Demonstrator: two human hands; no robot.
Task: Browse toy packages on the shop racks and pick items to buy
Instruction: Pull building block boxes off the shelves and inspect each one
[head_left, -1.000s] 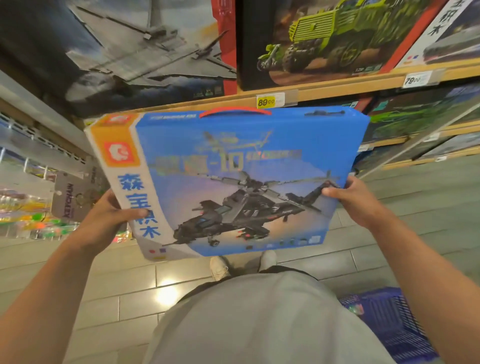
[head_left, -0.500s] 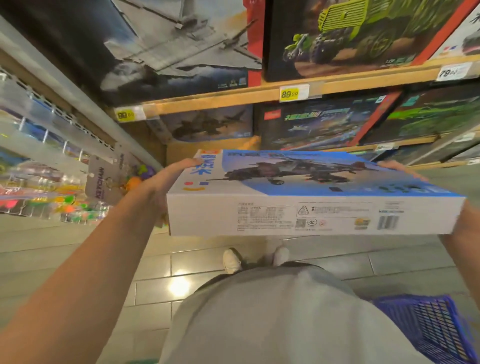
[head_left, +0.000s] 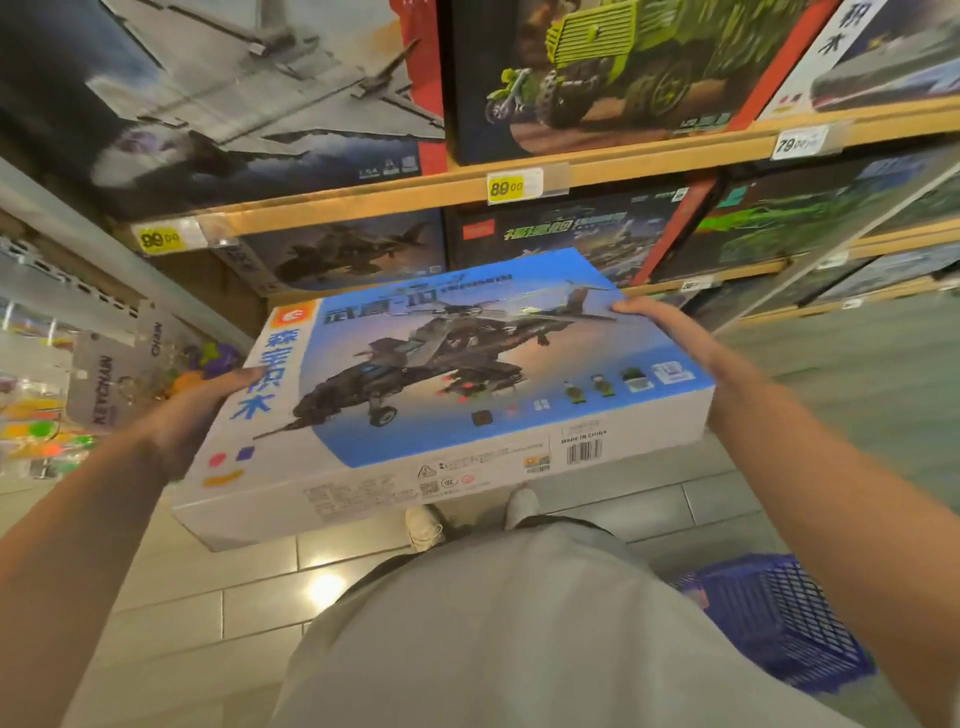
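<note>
A flat blue and white toy box (head_left: 452, 395) with a dark helicopter printed on it hangs at chest height in front of the shelves, its printed face tilted up toward me. My left hand (head_left: 192, 410) grips its left edge, thumb on the top face. At the far right corner my right hand (head_left: 670, 332) grips the right edge. The box's white front side shows small print and a barcode.
Wooden shelves (head_left: 597, 171) with yellow price tags carry large boxes of aircraft and a green truck. A rack of small colourful keychain toys (head_left: 104, 384) hangs at the left. A blue shopping basket (head_left: 779, 618) stands on the tiled floor at the lower right, beside my feet.
The box went from upright facing me to flat and edge-on, and now its face tilts back up toward me. Both hands kept their hold on its sides.
</note>
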